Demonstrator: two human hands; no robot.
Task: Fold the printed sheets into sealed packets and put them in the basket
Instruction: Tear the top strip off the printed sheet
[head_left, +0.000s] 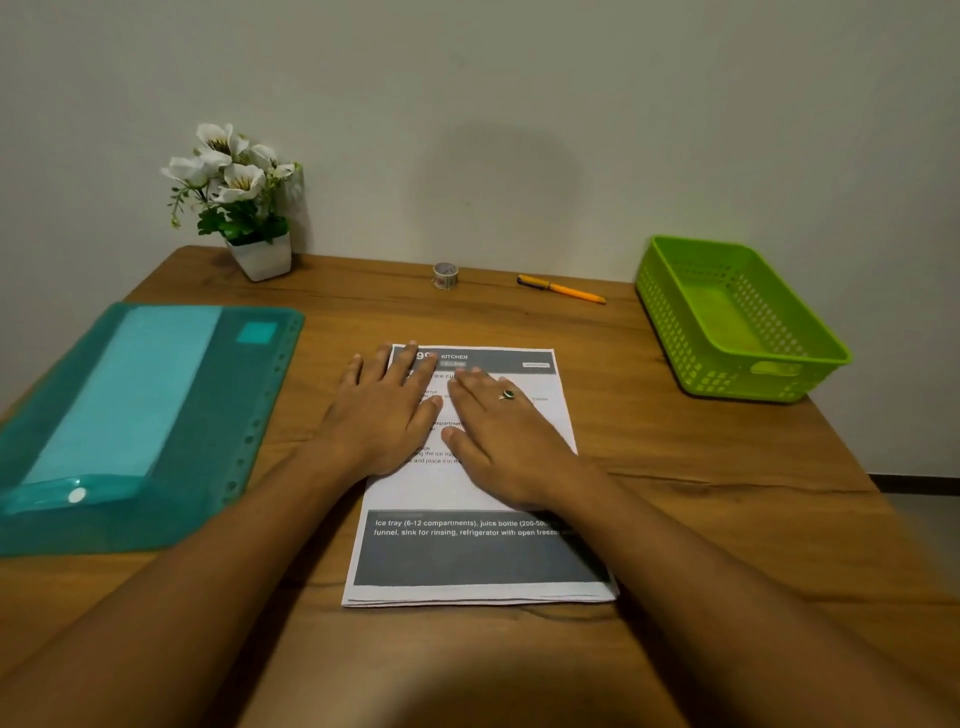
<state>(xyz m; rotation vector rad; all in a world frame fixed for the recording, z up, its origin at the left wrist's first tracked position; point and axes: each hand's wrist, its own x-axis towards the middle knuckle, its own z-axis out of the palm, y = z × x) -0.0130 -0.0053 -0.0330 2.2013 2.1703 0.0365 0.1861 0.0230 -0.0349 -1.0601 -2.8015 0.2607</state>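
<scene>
A small stack of printed sheets (480, 556) lies flat in the middle of the wooden table, with a dark header band and a dark footer block. My left hand (382, 415) rests flat on the stack's upper left part, fingers straight, partly over the paper's left edge. Beside it my right hand (506, 436), a ring on one finger, presses flat on the upper middle of the top sheet. A green perforated plastic basket (810, 358) stands at the right back of the table with nothing visible inside.
A teal plastic folder (171, 415) lies at the left. A small roll of tape (445, 275) and an orange pen (563, 289) sit near the back edge by the wall. A white pot of artificial flowers (244, 208) stands at the back left.
</scene>
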